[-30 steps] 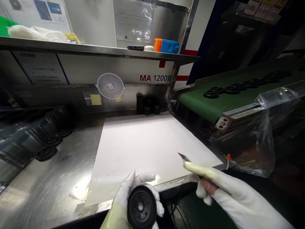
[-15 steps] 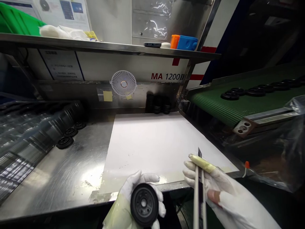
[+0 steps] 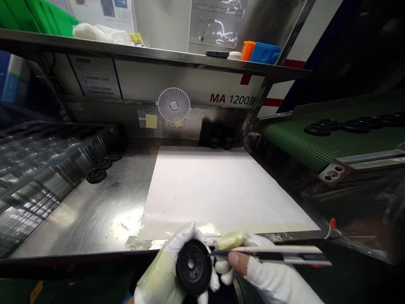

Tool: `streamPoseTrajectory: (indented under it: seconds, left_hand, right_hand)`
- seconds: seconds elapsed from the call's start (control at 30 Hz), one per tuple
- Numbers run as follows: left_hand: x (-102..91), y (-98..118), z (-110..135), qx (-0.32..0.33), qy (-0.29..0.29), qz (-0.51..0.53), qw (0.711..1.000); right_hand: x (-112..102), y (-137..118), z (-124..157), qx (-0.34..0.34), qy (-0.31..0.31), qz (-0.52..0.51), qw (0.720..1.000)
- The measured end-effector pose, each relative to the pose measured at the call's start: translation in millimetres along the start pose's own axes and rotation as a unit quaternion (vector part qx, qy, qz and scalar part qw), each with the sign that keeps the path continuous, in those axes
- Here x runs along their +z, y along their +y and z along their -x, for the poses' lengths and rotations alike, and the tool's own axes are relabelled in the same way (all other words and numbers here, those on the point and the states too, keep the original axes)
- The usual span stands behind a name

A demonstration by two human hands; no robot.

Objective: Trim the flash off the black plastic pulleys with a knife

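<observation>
My gloved left hand point(image 3: 171, 264) is wrapped round a black round plastic wheel-like part point(image 3: 193, 276), its ribbed face with a centre hub turned up toward me. In my right hand point(image 3: 249, 261), gloved with a bare thumb tip and yellow tape on the index finger, is a utility knife point(image 3: 284, 255). The knife lies nearly level, handle to the right. Its blade tip points left and is at the right rim of the black part; whether it touches cannot be made out. Both hands are just in front of the bench's near edge.
White paper point(image 3: 221, 190) covers the middle of the metal bench point(image 3: 110, 202). Clear plastic trays point(image 3: 47, 169) stand left, beside several loose black discs point(image 3: 96, 175). A green conveyor point(image 3: 294, 139) carrying black discs is at right. A shelf point(image 3: 177, 55) and small fan point(image 3: 174, 105) are behind.
My right hand has moved left to the black part, and the knife has swung from upright to nearly level. My left hand still holds the part. The view has shifted slightly.
</observation>
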State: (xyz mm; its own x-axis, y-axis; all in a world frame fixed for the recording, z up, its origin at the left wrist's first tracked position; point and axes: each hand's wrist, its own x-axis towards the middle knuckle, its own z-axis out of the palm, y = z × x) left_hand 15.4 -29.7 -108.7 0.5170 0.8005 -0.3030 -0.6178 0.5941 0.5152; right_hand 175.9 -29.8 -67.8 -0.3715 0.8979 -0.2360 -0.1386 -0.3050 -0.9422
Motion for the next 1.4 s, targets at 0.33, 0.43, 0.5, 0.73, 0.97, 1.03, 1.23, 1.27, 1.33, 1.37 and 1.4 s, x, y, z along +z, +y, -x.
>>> streamPoseTrajectory:
  seconds: [0.33,0.43,0.5,0.73,0.97,1.03,1.23,1.27,1.33,1.37,1.4]
  left_hand:
    - [6.0,-2.7,6.1,-0.075,-0.088,0.094,0.989]
    - [7.6,-1.5,6.8,-0.084,-0.085,0.091,0.989]
    - [8.5,-1.4,6.7,-0.095,-0.078,0.082,0.989]
    - [8.2,-5.4,5.1,-0.104,-0.069,0.072,0.990]
    - [3.5,-7.6,4.4,-0.095,-0.065,0.070,0.991]
    - [3.7,-7.7,3.4,-0.101,-0.056,0.053,0.992]
    - [3.0,-10.2,0.4,-0.099,-0.045,0.031,0.994]
    - [2.6,-10.8,-0.1,-0.098,-0.046,0.033,0.994]
    - [2.0,-11.1,-0.9,-0.087,-0.045,0.034,0.995]
    - [2.2,-10.6,-1.1,-0.083,-0.045,0.034,0.995]
    - [2.6,-9.6,-1.1,-0.083,-0.048,0.034,0.995]
  right_hand:
    - [7.8,8.5,4.0,0.040,0.006,-0.004,0.999]
    - [5.0,12.3,3.8,0.055,0.009,-0.003,0.998]
    - [2.9,15.3,4.1,0.075,-0.002,-0.012,0.997]
    - [0.8,16.9,1.8,0.089,-0.005,0.000,0.996]
    - [4.2,13.1,3.3,0.079,-0.005,0.030,0.996]
    - [4.5,13.0,3.2,0.083,-0.003,0.053,0.995]
    - [3.4,9.9,-0.8,0.094,-0.004,0.062,0.994]
    - [2.6,10.4,-1.1,0.091,-0.004,0.060,0.994]
    - [0.6,12.9,-0.9,0.083,-0.009,0.056,0.995]
    - [-0.4,14.4,-0.6,0.080,-0.012,0.048,0.996]
    - [-1.1,15.6,-0.3,0.078,-0.014,0.034,0.996]
